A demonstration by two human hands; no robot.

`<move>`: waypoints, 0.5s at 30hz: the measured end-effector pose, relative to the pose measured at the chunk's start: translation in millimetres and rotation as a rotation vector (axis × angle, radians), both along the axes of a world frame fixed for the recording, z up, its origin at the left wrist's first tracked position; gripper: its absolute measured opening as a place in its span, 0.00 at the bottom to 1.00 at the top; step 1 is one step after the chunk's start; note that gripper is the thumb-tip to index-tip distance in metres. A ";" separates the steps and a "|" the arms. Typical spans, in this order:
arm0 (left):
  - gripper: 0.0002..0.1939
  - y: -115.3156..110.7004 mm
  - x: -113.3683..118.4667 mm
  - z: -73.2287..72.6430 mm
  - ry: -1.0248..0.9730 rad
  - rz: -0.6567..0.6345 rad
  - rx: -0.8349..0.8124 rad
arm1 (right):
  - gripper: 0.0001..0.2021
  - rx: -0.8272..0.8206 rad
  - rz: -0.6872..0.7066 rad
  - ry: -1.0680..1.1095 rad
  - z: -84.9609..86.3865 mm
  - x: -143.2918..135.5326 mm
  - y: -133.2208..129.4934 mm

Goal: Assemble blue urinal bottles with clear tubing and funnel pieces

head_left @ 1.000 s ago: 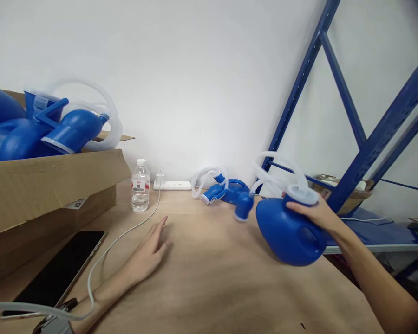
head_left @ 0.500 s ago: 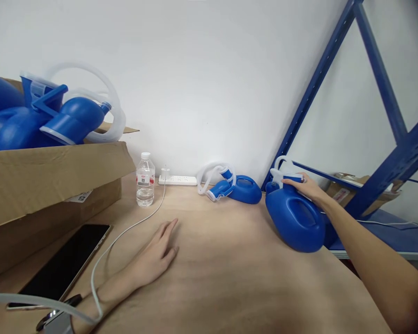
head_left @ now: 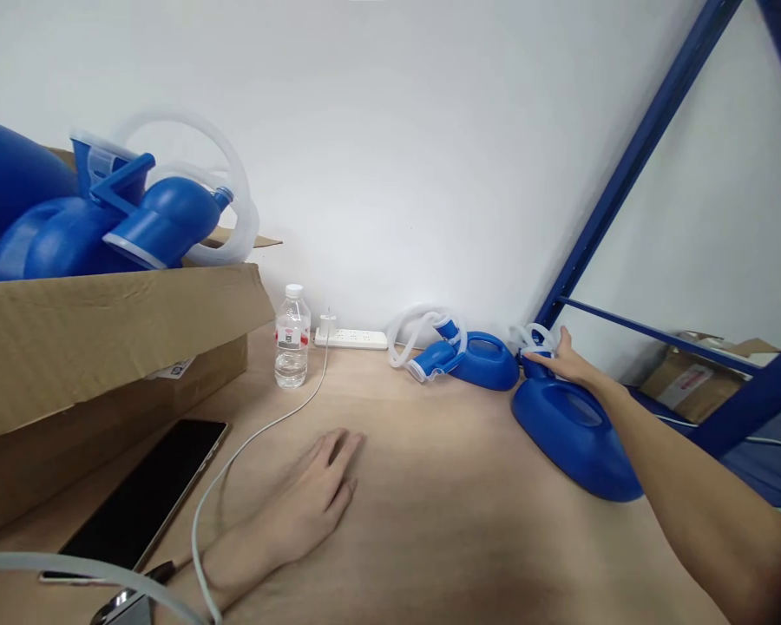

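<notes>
A: What's on you?
B: Left wrist, just beside the phone's (head_left: pixel 147 495) near end: watch-like device (head_left: pixel 121 603). Dark strap (head_left: pixel 162 572), silvery rounded edge, flat grey part. Frame bottom cuts it off.
A: Arms?
B: My right forearm (head_left: pixel 683 473), well right of the phone: bare. Both hands ungloved.

Tan table (head_left: pixel 429 521), on it box (head_left: pixel 117 317), phone (head_left: pixel 143 495), bottle (head_left: pixel 292 343), power strip (head_left: pixel 357 338), cable (head_left: pixel 268 426), left hand (head_left: pixel 309 503), spout (head_left: pixel 435 356), rear jug (head_left: pixel 488 371), right jug (head_left: pixel 569 451) apparently resting too

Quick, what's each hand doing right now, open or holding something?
Left hand: open, resting on the table, nothing visible in it.
Right hand: at the neck of the blue jug; whether its grip is closed cannot be told.
</notes>
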State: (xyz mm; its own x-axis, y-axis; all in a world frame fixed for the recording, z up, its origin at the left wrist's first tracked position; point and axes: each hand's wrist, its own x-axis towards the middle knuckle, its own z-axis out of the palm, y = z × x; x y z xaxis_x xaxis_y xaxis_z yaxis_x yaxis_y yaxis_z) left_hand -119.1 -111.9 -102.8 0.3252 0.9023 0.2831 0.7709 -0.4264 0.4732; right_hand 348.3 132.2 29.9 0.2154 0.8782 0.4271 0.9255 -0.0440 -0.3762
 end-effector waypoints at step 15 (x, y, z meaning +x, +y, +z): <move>0.29 -0.9 1.1 -2.3 0.031 0.010 0.057 | 0.42 -0.218 0.172 -0.262 -29.1 -126.6 69.7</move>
State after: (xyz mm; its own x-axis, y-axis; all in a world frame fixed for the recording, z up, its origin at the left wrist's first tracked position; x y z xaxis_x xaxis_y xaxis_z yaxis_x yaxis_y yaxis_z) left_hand -118.0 -112.8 -105.1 0.3253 0.8881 0.3247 0.7891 -0.4442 0.4244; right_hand 221.7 201.9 0.8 -0.0351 0.9683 0.2471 0.9899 0.0676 -0.1244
